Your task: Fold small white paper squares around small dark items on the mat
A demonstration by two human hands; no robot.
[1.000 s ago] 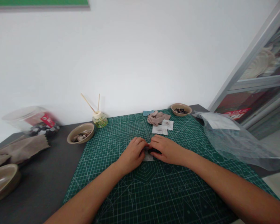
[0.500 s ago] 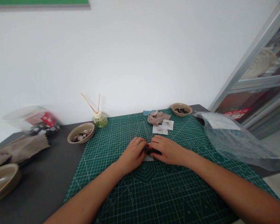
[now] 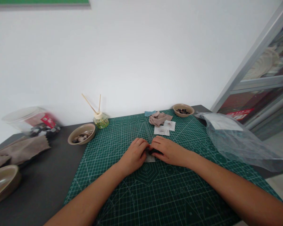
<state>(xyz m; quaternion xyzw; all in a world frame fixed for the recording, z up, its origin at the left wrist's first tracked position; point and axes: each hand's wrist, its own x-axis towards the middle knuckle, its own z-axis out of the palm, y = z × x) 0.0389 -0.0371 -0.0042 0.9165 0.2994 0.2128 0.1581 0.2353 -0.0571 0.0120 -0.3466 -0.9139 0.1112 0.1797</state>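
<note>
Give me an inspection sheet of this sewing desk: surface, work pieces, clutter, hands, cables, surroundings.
Surface: green cutting mat on a dark table.
Work pieces: small white fabric piece with a dark item, mostly hidden between the hands.
Clutter: white squares, beige cloth, button bowl, far bowl, reed diffuser, plastic jar, clear bag.
Hands: left hand and right hand both pinch the work piece on the mat.
Cables: nothing seen.
Surroundings: white wall, metal-framed glass at right.
</note>
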